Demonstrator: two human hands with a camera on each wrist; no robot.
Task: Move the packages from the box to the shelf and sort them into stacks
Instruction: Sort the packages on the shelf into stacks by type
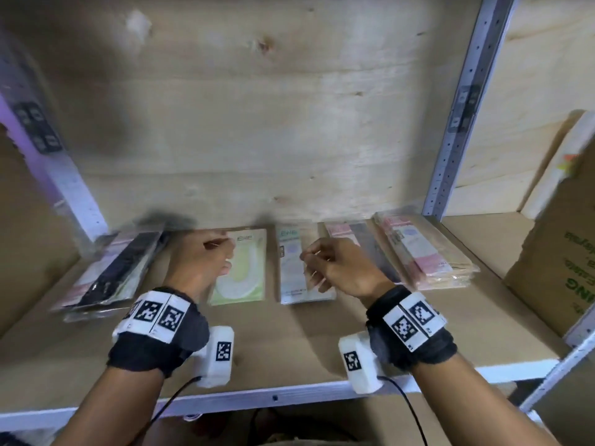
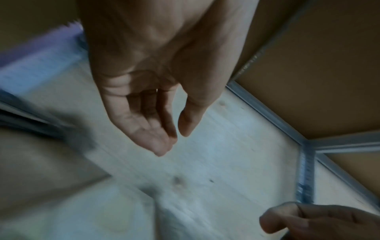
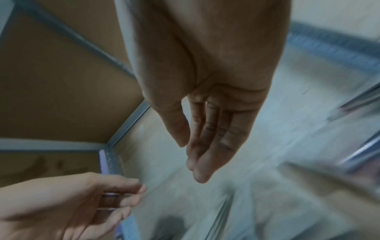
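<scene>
- Shelf: brown board w/ pale metal front rail; plywood back wall behind. Five groups of flat packages laid in a row along the back, apparently sorted by type.
- Dark-strip stack at 9 o'clock of the row, skewed, near the left upright. Likely needs squaring.
- Green package just right of it, partly hidden by the left hand.
- Pale blue package at row centre, beside the green one w/ a narrow gap between.
- Pink-and-dark package next along, largely hidden by the right hand.
- Pink-label stack at 3 o'clock end, several deep, the tallest pile; edges roughly aligned.
- Left hand: above the green package, not holding anything. Left wrist view shows fingers straight-to-relaxed, thumb apart from them. Empty, spread grip.
- Right hand: above the gap between blue and pink-and-dark groups. Right wrist view shows fingers extended together, thumb alongside, nothing held. Empty.
- Contact w/ packages: cannot tell; wrist views blurred, hands appear clear of the shelf.
- Cardboard carton stands at 3 o'clock beyond the right upright, green print on side. Whether it is the source box: cannot tell.
- Judgement: both hands free, so a placement looks finished; next load from the box presumably due. Risk: skewed left stack could slide if added to.
</scene>
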